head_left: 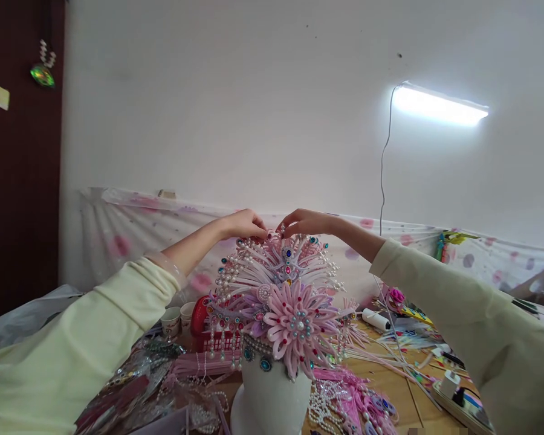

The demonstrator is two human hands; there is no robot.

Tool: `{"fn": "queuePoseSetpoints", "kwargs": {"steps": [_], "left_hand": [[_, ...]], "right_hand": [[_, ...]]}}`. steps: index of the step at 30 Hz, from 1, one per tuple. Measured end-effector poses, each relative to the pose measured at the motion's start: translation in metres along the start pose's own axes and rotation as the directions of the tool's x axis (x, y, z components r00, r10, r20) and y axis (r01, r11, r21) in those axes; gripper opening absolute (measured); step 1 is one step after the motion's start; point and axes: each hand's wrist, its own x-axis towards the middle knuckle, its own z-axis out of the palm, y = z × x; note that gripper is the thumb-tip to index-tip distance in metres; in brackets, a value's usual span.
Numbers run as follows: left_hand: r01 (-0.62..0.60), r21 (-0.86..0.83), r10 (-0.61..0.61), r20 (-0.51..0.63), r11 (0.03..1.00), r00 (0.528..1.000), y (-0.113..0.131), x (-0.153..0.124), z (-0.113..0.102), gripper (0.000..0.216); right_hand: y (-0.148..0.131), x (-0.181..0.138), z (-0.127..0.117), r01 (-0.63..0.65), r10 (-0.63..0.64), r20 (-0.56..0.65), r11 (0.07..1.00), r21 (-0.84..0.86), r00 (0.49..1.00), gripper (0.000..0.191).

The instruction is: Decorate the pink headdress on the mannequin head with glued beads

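A pink headdress (284, 305) with petal flowers, pearls and coloured gems sits on a white stand (272, 399) in the middle of the view. Both arms in pale yellow sleeves reach over it. My left hand (243, 224) pinches at the top of the headdress, fingers curled together on its upper tip. My right hand (304, 222) meets it from the other side, fingertips pinched on the same top part. What the fingertips hold is too small to make out beyond the headdress's crest.
The wooden table (390, 386) is strewn with pink strips, pearl strings (326, 411) and bagged parts. A red basket (204, 326) and two paper cups (171, 321) stand behind left. A power strip (457, 399) lies at right. A lit lamp (439, 106) hangs on the wall.
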Motion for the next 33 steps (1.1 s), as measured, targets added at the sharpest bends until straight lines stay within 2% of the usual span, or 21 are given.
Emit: {"fn": "queuePoseSetpoints", "kwargs": {"steps": [5,9,15,18,21,29,33], "left_hand": [[-0.021,-0.027,0.021,0.022,0.999,1.000,-0.002,-0.004,-0.003,0.010],[-0.068,-0.023,0.068,0.006,0.997,0.998,0.006,-0.010,-0.007,0.012],[-0.128,0.043,0.130,-0.035,0.991,0.991,0.020,-0.011,-0.008,0.010],[-0.156,0.053,0.159,-0.067,0.986,0.985,0.020,-0.009,-0.005,0.011],[-0.177,0.041,0.180,-0.100,0.983,0.979,0.017,-0.007,-0.002,0.015],[-0.170,-0.020,0.166,-0.127,0.985,0.978,-0.001,-0.009,0.000,0.025],[-0.138,-0.056,0.127,-0.161,0.989,0.979,-0.008,-0.007,0.003,0.021]], "right_hand": [[0.002,0.000,0.001,-0.006,0.006,-0.018,1.000,-0.011,1.000,0.016],[0.001,0.003,0.005,0.007,-0.007,-0.050,1.000,-0.014,0.999,0.017],[-0.011,-0.003,0.007,0.144,-0.134,-0.202,0.989,0.038,0.970,0.022],[-0.016,-0.009,0.010,0.186,-0.166,-0.152,0.975,0.125,0.974,0.021],[-0.016,-0.009,0.018,0.168,-0.155,-0.076,0.963,0.209,0.985,0.019],[-0.006,0.010,0.034,0.102,-0.085,-0.062,0.927,0.361,0.994,0.023],[-0.005,0.010,0.033,0.077,-0.068,-0.036,0.902,0.425,0.997,0.025]]}}
